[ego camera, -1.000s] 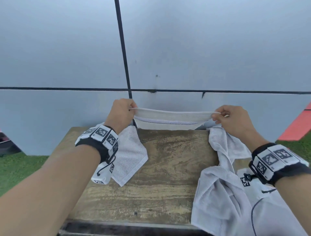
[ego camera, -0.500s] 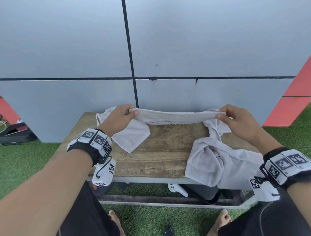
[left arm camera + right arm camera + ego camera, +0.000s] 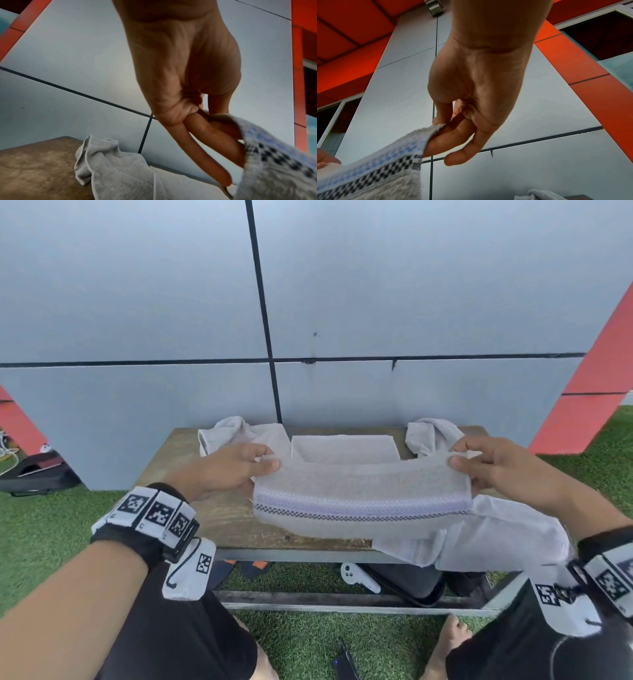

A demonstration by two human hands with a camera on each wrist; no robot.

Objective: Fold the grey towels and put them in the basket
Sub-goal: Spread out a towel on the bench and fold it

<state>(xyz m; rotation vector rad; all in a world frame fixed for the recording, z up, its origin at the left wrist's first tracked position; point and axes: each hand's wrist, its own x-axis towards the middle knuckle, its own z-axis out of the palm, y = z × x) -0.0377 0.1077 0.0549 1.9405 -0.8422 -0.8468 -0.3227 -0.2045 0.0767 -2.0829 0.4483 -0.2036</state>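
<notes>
L hand (image 3: pixel 226 470) & R hand (image 3: pixel 493 470) pinch grey towel (image 3: pixel 359 501) corners above table (image 3: pixel 219 518).

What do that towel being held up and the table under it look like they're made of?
The held towel looks like looped terry cloth, likely cotton: fuzzy matte pile, with a flat woven band of lilac and dark checks. Left hand and right hand pinch its corners. The table top seems to be worn, stained wood, streaky brown and dull; its front edge looks like grey metal, though that's uncertain.
</notes>
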